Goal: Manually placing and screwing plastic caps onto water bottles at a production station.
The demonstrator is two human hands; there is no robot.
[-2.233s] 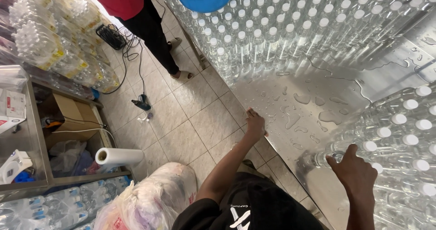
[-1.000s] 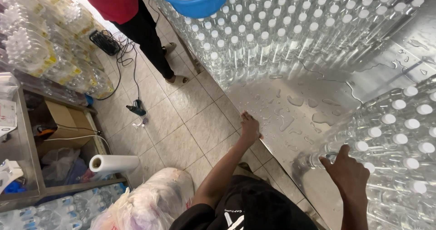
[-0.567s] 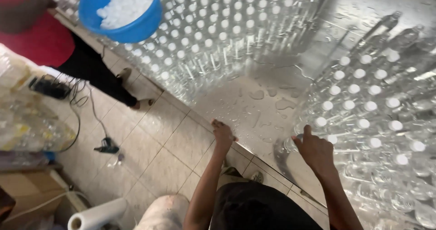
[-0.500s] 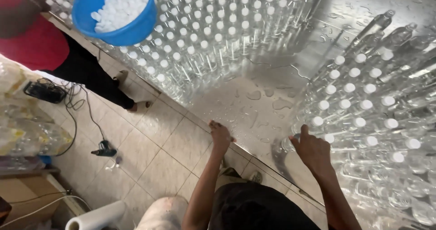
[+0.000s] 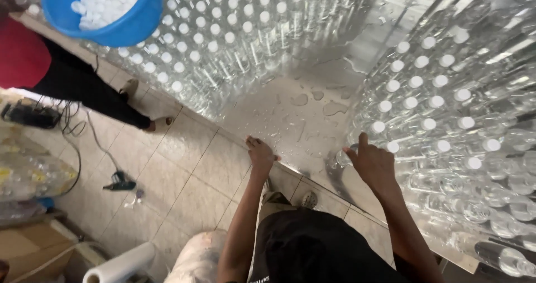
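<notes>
While rows of clear, white-capped bottles (image 5: pixel 424 121) crowded the wet metal table (image 5: pixel 304 113) on two sides, the left hand (image 5: pixel 261 156) was laid flat on the table's near edge, fingers loosely spread and nothing held. The right hand (image 5: pixel 373 163) was pressed against the nearest bottles of the right-hand block — the forefinger raised beside a cap, the other fingers curled; whether a bottle was actually gripped could not be told. Puddles were scattered across the bare strip of table between the two blocks of bottles. A blue tub (image 5: pixel 109 12) of white caps was held over the far block by another person in a red top (image 5: pixel 22 60), who was seen standing on the tiled floor (image 5: pixel 178 177).
</notes>
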